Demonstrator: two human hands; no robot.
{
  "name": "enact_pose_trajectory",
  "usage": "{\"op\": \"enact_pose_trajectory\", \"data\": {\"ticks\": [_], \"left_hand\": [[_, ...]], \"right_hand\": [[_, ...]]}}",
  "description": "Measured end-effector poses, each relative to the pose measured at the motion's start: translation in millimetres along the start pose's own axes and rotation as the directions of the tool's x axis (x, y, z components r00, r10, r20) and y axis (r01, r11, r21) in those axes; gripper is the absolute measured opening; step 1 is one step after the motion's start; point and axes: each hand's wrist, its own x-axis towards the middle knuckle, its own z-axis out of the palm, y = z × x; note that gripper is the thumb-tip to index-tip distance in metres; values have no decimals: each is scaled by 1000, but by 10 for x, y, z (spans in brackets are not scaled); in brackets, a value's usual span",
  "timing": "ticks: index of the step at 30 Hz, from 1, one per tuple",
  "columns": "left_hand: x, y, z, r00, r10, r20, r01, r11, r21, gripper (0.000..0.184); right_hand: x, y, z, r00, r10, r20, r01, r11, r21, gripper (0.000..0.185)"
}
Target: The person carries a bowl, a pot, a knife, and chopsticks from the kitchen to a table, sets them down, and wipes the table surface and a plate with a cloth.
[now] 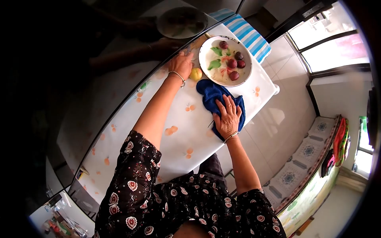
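My right hand [228, 118] lies flat with its fingers spread on a dark blue cloth [214, 94], which is bunched near the table's right edge. By the dark glossy panel, my left hand [181, 66] rests on the table with its fingers stretched forward; the fingertips are partly hard to make out. A yellow-green round fruit [195, 74] sits just right of that hand, beside the bowl. The white bowl [203, 59] has a dark rim and painted green leaves and red flowers. Several dark red plums [231, 63] lie in it.
A white tablecloth [174, 152] with orange fruit prints covers the table. The dark reflective panel [131, 75] borders its left side. A blue-and-white striped cloth [248, 35] lies beyond the bowl. Right of the table are the tiled floor [274, 119] and a patterned long seat [301, 162].
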Motion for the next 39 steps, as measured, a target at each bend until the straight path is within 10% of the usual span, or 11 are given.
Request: {"op": "enact_pose_trajectory", "data": {"ticks": [3, 6, 10, 13, 19, 22, 24, 39], "left_hand": [[-18, -137, 161, 995, -12, -96, -2, 988, -154, 21], [-228, -67, 85, 795, -496, 350, 489, 182, -853, 14], [-562, -111, -266, 740, -313, 595, 481, -372, -794, 10], [-705, -92, -381, 778, -257, 574, 436, -436, -787, 11], [-789, 69, -549, 665, -542, 514, 548, -114, -829, 15], [-731, 74, -246, 842, -476, 252, 471, 423, -775, 25], [-612, 323, -185, 940, -341, -22, 306, 867, -393, 43], [-1285, -3, -777, 864, -503, 24, 483, 815, -319, 48]], "right_hand": [[5, 8, -15, 1000, 7, 16, -7, 1000, 20, 47], [12, 15, -25, 1000, 0, 18, -1, 1000, 28, 47], [14, 26, -7, 1000, -10, 15, 10, 1000, 11, 47], [3, 26, 6, 1000, -15, 18, 15, 1000, 8, 47], [6, 38, 12, 1000, -26, -7, 27, 1000, 15, 46], [0, 37, 5, 1000, -18, -11, 18, 1000, 12, 46], [-7, 15, 21, 1000, -16, -7, 16, 1000, 10, 46], [541, -689, 372, 988, -127, 88, 118, 988, 98, 51]]}}
